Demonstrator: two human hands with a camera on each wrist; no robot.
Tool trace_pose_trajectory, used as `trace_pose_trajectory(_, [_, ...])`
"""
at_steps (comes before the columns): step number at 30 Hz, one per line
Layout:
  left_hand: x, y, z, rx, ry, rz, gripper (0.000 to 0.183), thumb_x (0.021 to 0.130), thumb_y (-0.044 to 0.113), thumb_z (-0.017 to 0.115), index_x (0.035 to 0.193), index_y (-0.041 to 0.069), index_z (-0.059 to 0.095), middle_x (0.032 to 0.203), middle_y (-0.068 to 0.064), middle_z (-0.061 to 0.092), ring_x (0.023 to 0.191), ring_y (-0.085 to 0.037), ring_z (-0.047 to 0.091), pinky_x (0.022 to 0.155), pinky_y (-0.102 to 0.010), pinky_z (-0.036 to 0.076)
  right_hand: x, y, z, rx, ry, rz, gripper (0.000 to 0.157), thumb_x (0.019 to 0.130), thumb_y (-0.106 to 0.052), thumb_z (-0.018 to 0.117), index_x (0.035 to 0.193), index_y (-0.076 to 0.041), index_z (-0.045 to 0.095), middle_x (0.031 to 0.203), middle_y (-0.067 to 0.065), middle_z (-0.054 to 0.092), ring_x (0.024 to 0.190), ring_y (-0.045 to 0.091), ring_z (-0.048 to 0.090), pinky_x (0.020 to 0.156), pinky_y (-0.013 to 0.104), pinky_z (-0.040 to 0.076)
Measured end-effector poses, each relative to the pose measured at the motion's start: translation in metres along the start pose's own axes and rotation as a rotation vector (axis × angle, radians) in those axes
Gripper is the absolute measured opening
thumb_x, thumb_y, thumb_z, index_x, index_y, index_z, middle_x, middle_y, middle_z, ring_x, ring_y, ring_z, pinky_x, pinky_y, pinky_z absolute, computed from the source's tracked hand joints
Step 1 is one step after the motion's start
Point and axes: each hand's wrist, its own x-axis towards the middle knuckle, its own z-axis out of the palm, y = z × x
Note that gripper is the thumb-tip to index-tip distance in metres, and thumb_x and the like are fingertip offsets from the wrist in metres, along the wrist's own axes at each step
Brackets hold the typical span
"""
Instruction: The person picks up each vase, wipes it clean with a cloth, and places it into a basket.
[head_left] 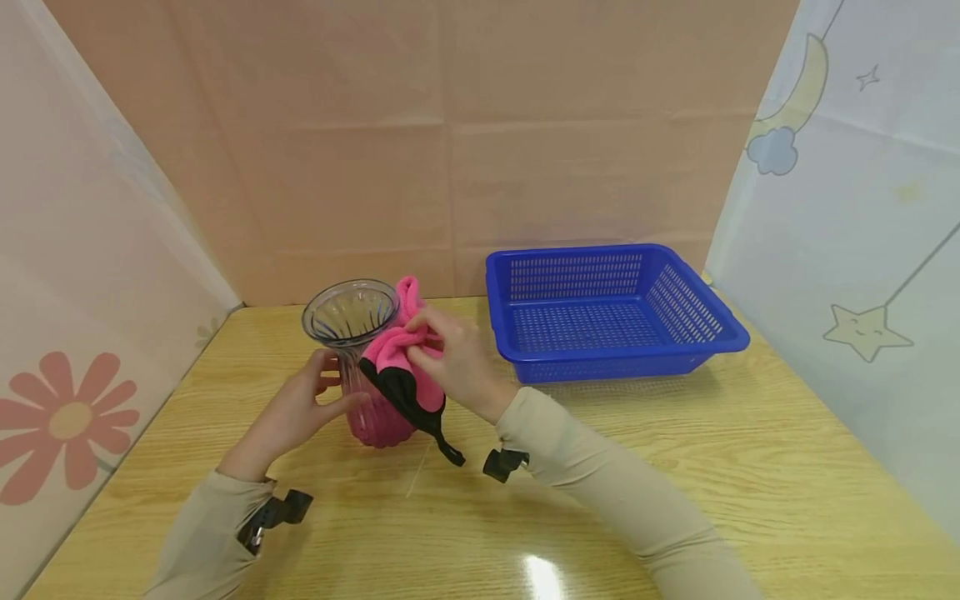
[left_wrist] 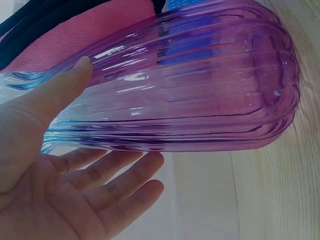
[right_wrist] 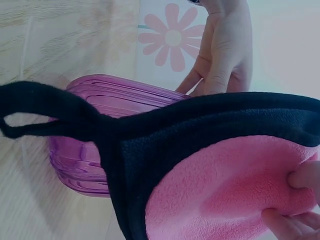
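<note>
A ribbed glass vase (head_left: 362, 421), greyish-blue at its flared rim and pink-purple toward the base, stands on the table. My left hand (head_left: 294, 414) holds it around the neck and upper body, thumb on the near side and fingers on the other, as the left wrist view shows. My right hand (head_left: 459, 358) pinches a fuzzy pink cloth (right_wrist: 210, 185) with black edging and a black hanging loop (right_wrist: 50, 132). The bunched cloth is against the vase's right side, just below the rim, and hides part of the glass.
A blue perforated plastic basket (head_left: 630, 367) sits at the back right of the wooden table (head_left: 600, 475). An orange-brown sheet (head_left: 375, 150) hangs behind, and printed sheets stand at both sides. Black wrist devices (head_left: 273, 517) are strapped over both sleeves.
</note>
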Motion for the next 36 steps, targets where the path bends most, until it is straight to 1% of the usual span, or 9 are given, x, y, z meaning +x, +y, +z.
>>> trace_pose_trajectory(6, [0.001, -0.002, 0.002, -0.011, 0.011, 0.019, 0.071, 0.083, 0.039, 0.063, 0.133, 0.002, 0.029, 0.128, -0.022, 0.046, 0.114, -0.044, 0.050, 0.088, -0.055, 0.048, -0.003, 0.001, 0.005, 0.015, -0.063, 0.036, 0.012, 0.078, 0.004, 0.063, 0.088, -0.002, 0.059, 0.089, 0.010, 0.064, 0.085, 0.017, 0.064, 0.075, 0.018, 0.055])
trace_pose_trajectory(10, [0.001, -0.003, 0.003, -0.004, 0.017, 0.031, 0.069, 0.084, 0.039, 0.062, 0.133, 0.002, 0.030, 0.127, -0.022, 0.047, 0.112, -0.044, 0.051, 0.088, -0.055, 0.048, -0.004, 0.000, 0.006, 0.010, -0.081, 0.053, 0.012, 0.079, 0.004, 0.063, 0.088, -0.002, 0.059, 0.089, 0.009, 0.064, 0.084, 0.016, 0.062, 0.076, 0.018, 0.055])
trace_pose_trajectory(18, [0.002, -0.002, 0.002, 0.003, 0.007, 0.011, 0.072, 0.085, 0.039, 0.061, 0.136, 0.001, 0.027, 0.129, -0.023, 0.045, 0.114, -0.044, 0.050, 0.088, -0.054, 0.049, -0.005, 0.001, 0.006, -0.031, -0.139, 0.066, 0.011, 0.080, 0.002, 0.063, 0.088, -0.005, 0.059, 0.088, 0.007, 0.064, 0.083, 0.014, 0.062, 0.078, 0.020, 0.055])
trace_pose_trajectory(26, [0.002, -0.001, 0.001, 0.028, 0.023, 0.017, 0.070, 0.085, 0.037, 0.061, 0.134, -0.001, 0.028, 0.129, -0.026, 0.044, 0.113, -0.046, 0.050, 0.089, -0.055, 0.047, -0.007, 0.005, 0.007, -0.062, -0.187, 0.064, 0.011, 0.080, 0.000, 0.062, 0.088, -0.005, 0.057, 0.088, 0.007, 0.065, 0.083, 0.015, 0.063, 0.079, 0.022, 0.056])
trace_pose_trajectory(32, [0.002, -0.002, 0.002, 0.032, 0.020, 0.003, 0.073, 0.084, 0.039, 0.061, 0.135, 0.000, 0.027, 0.130, -0.027, 0.043, 0.114, -0.046, 0.050, 0.089, -0.055, 0.047, -0.010, 0.009, 0.007, -0.083, -0.232, 0.078, 0.012, 0.081, -0.001, 0.063, 0.090, -0.006, 0.056, 0.090, 0.007, 0.065, 0.085, 0.015, 0.063, 0.079, 0.021, 0.055])
trace_pose_trajectory(36, [0.003, -0.002, 0.002, 0.036, 0.018, -0.007, 0.072, 0.084, 0.040, 0.061, 0.134, 0.000, 0.027, 0.130, -0.027, 0.043, 0.114, -0.046, 0.049, 0.089, -0.056, 0.047, -0.011, 0.011, 0.008, -0.092, -0.235, 0.073, 0.013, 0.080, -0.001, 0.064, 0.090, -0.004, 0.056, 0.090, 0.008, 0.065, 0.085, 0.016, 0.063, 0.078, 0.020, 0.055])
